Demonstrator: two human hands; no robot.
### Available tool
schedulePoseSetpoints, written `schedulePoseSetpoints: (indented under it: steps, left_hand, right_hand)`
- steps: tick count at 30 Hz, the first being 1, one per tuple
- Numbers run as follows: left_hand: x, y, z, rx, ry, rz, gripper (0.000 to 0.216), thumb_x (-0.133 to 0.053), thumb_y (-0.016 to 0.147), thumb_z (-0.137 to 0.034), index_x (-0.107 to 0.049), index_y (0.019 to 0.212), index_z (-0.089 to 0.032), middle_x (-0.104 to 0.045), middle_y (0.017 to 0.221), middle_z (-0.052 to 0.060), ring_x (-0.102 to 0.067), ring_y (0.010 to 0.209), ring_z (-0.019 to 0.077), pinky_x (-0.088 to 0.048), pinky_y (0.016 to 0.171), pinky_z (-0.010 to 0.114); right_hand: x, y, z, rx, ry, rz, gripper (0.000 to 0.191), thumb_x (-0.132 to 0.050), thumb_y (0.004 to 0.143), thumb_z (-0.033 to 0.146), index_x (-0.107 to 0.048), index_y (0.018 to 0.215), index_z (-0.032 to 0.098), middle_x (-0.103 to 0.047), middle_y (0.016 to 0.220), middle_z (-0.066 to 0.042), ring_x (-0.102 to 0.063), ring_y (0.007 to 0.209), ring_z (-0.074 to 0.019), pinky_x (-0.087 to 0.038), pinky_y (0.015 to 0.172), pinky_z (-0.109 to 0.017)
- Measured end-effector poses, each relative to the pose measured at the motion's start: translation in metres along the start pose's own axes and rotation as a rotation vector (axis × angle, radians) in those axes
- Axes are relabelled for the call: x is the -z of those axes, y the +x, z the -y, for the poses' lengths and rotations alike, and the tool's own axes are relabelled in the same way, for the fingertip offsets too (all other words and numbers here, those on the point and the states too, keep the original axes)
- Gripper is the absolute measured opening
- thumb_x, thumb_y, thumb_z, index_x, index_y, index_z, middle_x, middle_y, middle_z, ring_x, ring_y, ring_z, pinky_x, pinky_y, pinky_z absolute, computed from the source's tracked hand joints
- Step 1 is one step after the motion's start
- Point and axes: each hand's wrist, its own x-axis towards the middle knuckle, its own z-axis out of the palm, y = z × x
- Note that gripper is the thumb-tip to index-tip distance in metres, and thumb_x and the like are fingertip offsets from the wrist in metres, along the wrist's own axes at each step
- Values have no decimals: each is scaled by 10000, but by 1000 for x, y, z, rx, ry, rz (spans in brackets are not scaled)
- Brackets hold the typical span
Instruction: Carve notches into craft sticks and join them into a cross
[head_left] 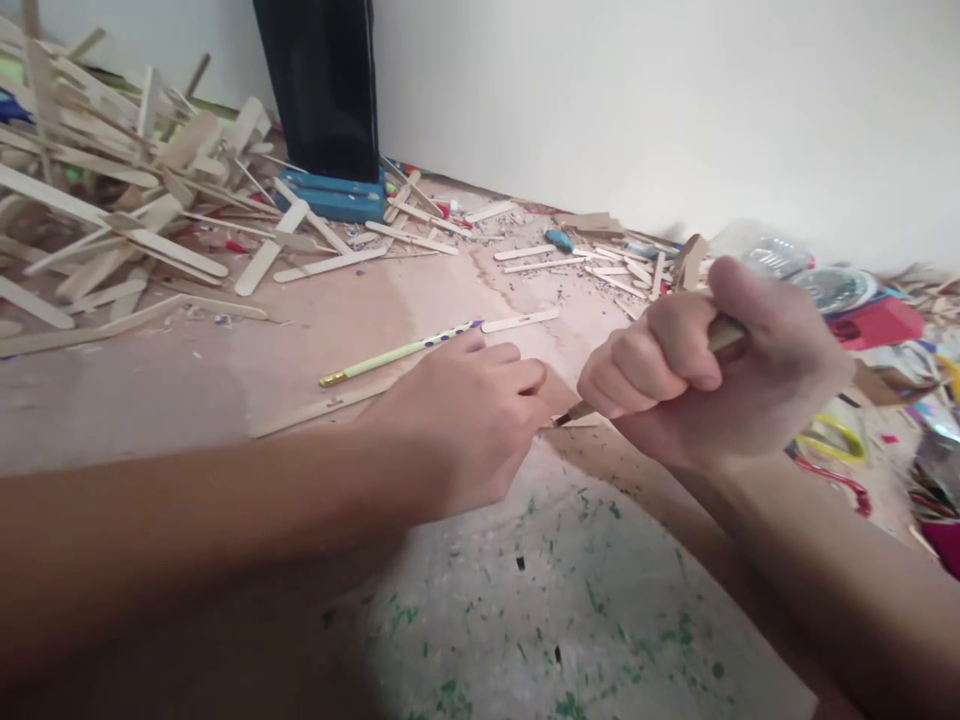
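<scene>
My right hand (675, 360) is closed in a fist around a wooden-handled tool (726, 334). Its narrow dark tip points down and left, onto a thin craft stick (581, 421) lying on the table. My left hand (469, 415) is closed over the near end of that stick, fingers bent and pressed to the tabletop beside the tip. What lies under the fingers is hidden. Another length of craft stick (322, 411) shows left of my left hand; whether the two join cannot be seen. Just beyond the knuckles lies a pale green pencil (397, 354) with purple spots.
Craft sticks pile up at the back left (112, 200). A black upright panel (322, 90) stands in a blue base (330, 195) by the white wall (660, 110). At right are clear plastic containers (832, 285), a red box (877, 325) and yellow-handled scissors (836, 437). Green paint marks the tabletop (540, 620).
</scene>
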Motion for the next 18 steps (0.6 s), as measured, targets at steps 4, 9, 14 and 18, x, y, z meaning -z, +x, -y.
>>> schedulePoseSetpoints:
  steps: [4, 9, 14, 18]
  left_hand:
    - [2, 1, -1, 21, 7, 70, 162, -597, 993, -196, -684, 857, -213, -726, 880, 17, -650, 838, 219, -447, 839, 405]
    - [-5, -3, -1, 47, 13, 63, 111, -629, 928, -201, -709, 856, -230, -731, 892, 13, -662, 863, 235, -438, 845, 427]
    - [-13, -6, 0, 39, -11, -47, 119, -627, 913, -200, -720, 850, -238, -723, 871, 4, -636, 823, 233, -422, 814, 427]
    - [-13, -6, 1, 39, -18, -36, 137, -618, 923, -204, -728, 850, -238, -728, 875, 2, -636, 831, 229, -404, 803, 423]
  right_hand:
    - [-2, -1, 0, 10, -43, 41, 618, -493, 1093, 470, -320, 561, 207, -182, 484, 33, -197, 450, -103, -282, 466, -314]
    - [-10, -5, 5, -39, -113, 5, 646, -507, 1105, 509, -306, 575, 200, -195, 502, 32, -223, 473, -111, -315, 511, -315]
    - [-10, -6, 8, -64, -116, 25, 661, -518, 1108, 521, -300, 575, 196, -191, 506, 40, -213, 477, -105, -332, 522, -297]
    - [-13, -4, 7, -56, -102, -14, 680, -550, 1093, 508, -286, 550, 197, -179, 491, 41, -197, 472, -99, -309, 503, -292]
